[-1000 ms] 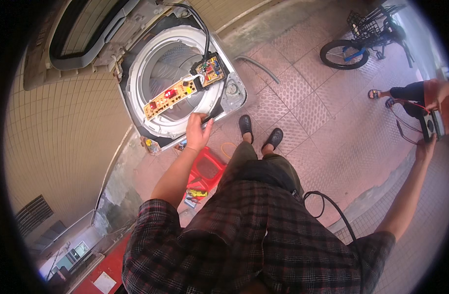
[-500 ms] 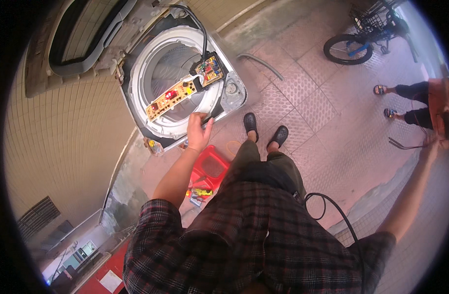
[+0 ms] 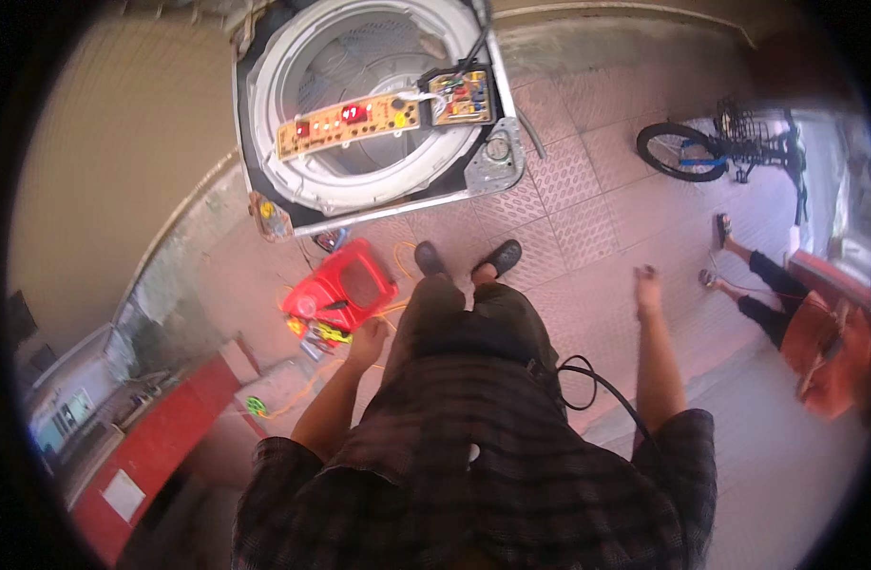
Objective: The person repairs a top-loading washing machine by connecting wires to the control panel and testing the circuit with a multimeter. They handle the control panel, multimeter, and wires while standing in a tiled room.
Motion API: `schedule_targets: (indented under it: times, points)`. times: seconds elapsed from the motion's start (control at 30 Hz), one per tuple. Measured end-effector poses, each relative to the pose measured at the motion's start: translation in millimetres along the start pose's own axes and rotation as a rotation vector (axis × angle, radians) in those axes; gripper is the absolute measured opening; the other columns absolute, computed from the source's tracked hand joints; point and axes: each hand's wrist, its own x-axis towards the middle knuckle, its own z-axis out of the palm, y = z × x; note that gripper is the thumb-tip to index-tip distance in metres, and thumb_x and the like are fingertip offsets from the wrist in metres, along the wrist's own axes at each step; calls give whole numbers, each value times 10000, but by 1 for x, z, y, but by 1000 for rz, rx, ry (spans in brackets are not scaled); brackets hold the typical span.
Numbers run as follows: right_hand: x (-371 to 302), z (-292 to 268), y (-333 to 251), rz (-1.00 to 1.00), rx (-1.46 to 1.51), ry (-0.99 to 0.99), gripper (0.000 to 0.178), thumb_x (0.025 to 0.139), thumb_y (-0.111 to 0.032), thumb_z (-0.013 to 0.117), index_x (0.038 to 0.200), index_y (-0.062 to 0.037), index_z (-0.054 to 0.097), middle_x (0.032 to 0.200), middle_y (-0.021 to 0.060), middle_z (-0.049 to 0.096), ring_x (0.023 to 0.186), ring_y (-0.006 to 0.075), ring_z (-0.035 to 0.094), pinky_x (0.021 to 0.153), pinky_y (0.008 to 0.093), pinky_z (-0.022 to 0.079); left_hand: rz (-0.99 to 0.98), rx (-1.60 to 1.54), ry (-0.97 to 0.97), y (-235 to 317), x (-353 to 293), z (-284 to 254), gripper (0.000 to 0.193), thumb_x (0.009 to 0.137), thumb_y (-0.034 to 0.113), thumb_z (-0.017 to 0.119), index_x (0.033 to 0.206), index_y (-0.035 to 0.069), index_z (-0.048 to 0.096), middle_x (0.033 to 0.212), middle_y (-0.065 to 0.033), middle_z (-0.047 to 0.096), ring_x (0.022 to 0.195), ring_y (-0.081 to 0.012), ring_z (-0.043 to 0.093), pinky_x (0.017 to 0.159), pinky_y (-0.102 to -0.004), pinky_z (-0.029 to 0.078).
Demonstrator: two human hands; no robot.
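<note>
A top-loading washing machine (image 3: 497, 180) stands in front of me with its upper cover off. A long control board (image 3: 326, 131) with lit red digits lies across its tub opening. White wires join it to a second circuit board (image 3: 462, 99) in a black housing. My left hand (image 3: 367, 344) hangs beside a red plastic box (image 3: 345, 285), apart from the machine; its fingers are blurred. Pliers with yellow handles (image 3: 333, 332) and other tools lie at the box's near end. My right hand (image 3: 648, 290) hangs over the floor at the right, fingers loosely bent, with nothing visible in it.
Another person's legs (image 3: 763, 280) and orange garment (image 3: 815, 351) are at the right. A bicycle (image 3: 687, 152) stands at the far right. A grey hose (image 3: 530, 133) lies beside the machine. A black cable (image 3: 611, 389) loops by my right side. A red counter (image 3: 155, 456) stands at the left.
My left hand has left the machine's rim and dropped back toward the red box. My right hand has come in from the far right, away from the other person. The view has turned.
</note>
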Motion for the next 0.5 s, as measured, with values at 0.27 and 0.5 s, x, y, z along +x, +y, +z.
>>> schedule_targets:
  times: [0.27, 0.5]
  points:
    - [-149, 118, -256, -572, -174, -766, 326, 1009, -270, 594, 1147, 12, 680, 1056, 166, 731, 961, 266, 679, 894, 354, 520, -584, -89, 152, -141, -70, 10, 330, 866, 277, 740, 949, 2, 577, 992, -205, 614, 969, -348, 602, 810, -448, 510]
    - [-268, 162, -410, -915, -613, -1021, 283, 1001, -282, 610, 1045, -20, 706, 897, 201, 700, 796, 312, 664, 755, 416, 519, -206, -321, 361, -164, -72, 19, 481, 910, 185, 697, 1340, 14, 565, 1298, -222, 577, 1006, -275, 647, 825, -397, 565]
